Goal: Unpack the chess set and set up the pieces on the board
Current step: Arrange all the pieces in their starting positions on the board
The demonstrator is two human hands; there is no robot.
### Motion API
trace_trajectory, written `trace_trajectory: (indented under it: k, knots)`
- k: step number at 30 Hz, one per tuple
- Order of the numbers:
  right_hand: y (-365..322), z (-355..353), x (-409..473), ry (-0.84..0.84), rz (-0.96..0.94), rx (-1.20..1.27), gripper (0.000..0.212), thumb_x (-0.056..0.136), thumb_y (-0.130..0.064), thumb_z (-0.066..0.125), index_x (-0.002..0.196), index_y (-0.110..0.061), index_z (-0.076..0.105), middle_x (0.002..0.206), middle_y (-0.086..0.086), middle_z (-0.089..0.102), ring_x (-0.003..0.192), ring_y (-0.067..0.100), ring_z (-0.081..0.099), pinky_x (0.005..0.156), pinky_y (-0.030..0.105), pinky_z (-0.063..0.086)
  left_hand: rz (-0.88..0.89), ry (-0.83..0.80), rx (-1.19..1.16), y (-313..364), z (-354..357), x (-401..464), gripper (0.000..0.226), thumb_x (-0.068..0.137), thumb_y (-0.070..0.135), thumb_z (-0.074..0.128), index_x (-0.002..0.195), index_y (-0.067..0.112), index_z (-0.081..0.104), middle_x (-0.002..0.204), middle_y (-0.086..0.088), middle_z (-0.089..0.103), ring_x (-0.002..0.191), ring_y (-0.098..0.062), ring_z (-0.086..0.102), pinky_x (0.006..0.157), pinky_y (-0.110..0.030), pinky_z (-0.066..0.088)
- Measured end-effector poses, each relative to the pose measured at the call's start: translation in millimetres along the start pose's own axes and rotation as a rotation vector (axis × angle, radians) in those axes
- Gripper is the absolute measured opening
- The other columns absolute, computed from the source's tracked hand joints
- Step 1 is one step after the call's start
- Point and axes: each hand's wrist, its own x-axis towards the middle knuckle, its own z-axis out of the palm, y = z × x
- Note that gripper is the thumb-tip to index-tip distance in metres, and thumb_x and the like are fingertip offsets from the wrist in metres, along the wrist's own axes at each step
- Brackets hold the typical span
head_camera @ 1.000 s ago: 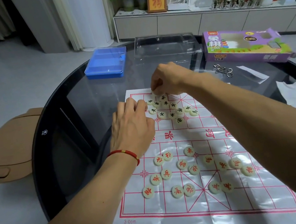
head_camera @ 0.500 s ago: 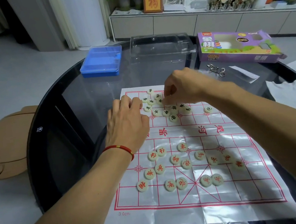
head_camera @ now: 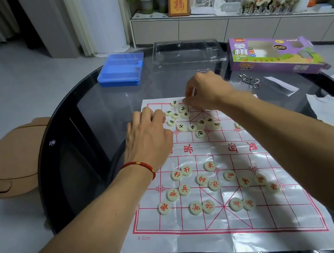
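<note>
Both your forearms reach forward over the white plastic-sheet board with the red grid (head_camera: pixel 230 223), which lies flat on the dark round glass table (head_camera: pixel 86 116).

Your left hand (head_camera: pixel 149 137), with the red cord bracelet (head_camera: pixel 139 166) at the wrist, sits knuckles up at the board's far left edge. Its fingers curl downward beside the black-lettered pieces (head_camera: pixel 185 121); whether they hold anything, you cannot tell from here.

Your right hand (head_camera: pixel 204 91) hovers at the board's far edge, wrist bent, fingertips bunched and pointing down at the top line. It seems to pinch something pale, but blur hides what.

The black-lettered round pale discs lie in a loose cluster on the far half. The red-lettered round pale discs (head_camera: pixel 211 184) are scattered over the near half, off the grid points.

Beyond the board: the blue plastic tray (head_camera: pixel 120 69), the clear plastic lid (head_camera: pixel 187 52), and the purple cardboard chess box (head_camera: pixel 272 54).
</note>
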Motion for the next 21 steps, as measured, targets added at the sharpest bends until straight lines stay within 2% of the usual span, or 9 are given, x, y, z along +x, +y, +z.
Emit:
trace_trajectory:
  k: [2, 4, 6, 8, 12, 21]
  knots:
    - [-0.1, -0.5, 4.0, 0.006, 0.031, -0.01, 0.025, 0.093, -0.037, 0.068, 0.088, -0.012, 0.073, 0.088, 0.009, 0.071, 0.08, 0.028, 0.068, 0.076, 0.041, 0.061, 0.001, 0.002, -0.001, 0.0, -0.3, -0.2, 0.031, 0.096, 0.028, 0.046, 0.125, 0.022, 0.053, 0.123, 0.0, 0.048, 0.113, -0.018, 0.042, 0.095, -0.033, 0.042]
    - [5.4, -3.5, 7.0, 0.034, 0.035, -0.006, 0.029, 0.098, -0.028, 0.059, 0.09, -0.004, 0.073, 0.088, 0.013, 0.073, 0.077, 0.031, 0.07, 0.075, 0.043, 0.061, 0.008, 0.007, -0.003, -0.7, -0.7, -0.3, 0.03, 0.096, 0.027, 0.045, 0.125, 0.022, 0.053, 0.121, 0.0, 0.048, 0.113, -0.018, 0.042, 0.095, -0.033, 0.043]
    - [11.3, -7.5, 5.8, 0.002, -0.017, -0.02, 0.02, 0.099, -0.015, 0.056, 0.102, -0.006, 0.074, 0.1, 0.011, 0.074, 0.081, 0.028, 0.07, 0.079, 0.042, 0.061, 0.01, 0.006, -0.009, -0.9, -0.9, -0.3, 0.03, 0.096, 0.027, 0.045, 0.125, 0.022, 0.053, 0.121, 0.001, 0.048, 0.113, -0.018, 0.042, 0.094, -0.032, 0.042]
    - [14.8, -9.9, 2.3, -0.065, -0.106, -0.049, 0.021, 0.095, -0.01, 0.063, 0.113, -0.013, 0.073, 0.11, 0.006, 0.072, 0.092, 0.023, 0.068, 0.085, 0.039, 0.06, 0.006, 0.006, -0.011, -0.5, -0.8, -0.2, 0.03, 0.096, 0.028, 0.045, 0.125, 0.022, 0.053, 0.122, 0.001, 0.048, 0.113, -0.018, 0.042, 0.095, -0.032, 0.042]
    - [14.9, -7.3, -1.1, -0.099, -0.165, -0.074, 0.029, 0.092, -0.012, 0.068, 0.119, -0.022, 0.071, 0.111, 0.004, 0.072, 0.097, 0.022, 0.068, 0.088, 0.042, 0.059, 0.003, 0.006, -0.009, 0.6, -0.5, -0.8, 0.031, 0.096, 0.028, 0.046, 0.126, 0.022, 0.053, 0.122, 0.001, 0.048, 0.113, -0.018, 0.042, 0.095, -0.033, 0.042]
    - [15.1, -3.4, 0.6, -0.074, -0.202, -0.091, 0.022, 0.092, -0.023, 0.071, 0.113, -0.017, 0.073, 0.107, 0.003, 0.073, 0.093, 0.021, 0.068, 0.085, 0.041, 0.06, -0.004, 0.003, -0.008, 0.5, 0.1, -0.2, 0.031, 0.097, 0.029, 0.046, 0.126, 0.023, 0.053, 0.123, 0.001, 0.047, 0.114, -0.017, 0.042, 0.094, -0.031, 0.041]
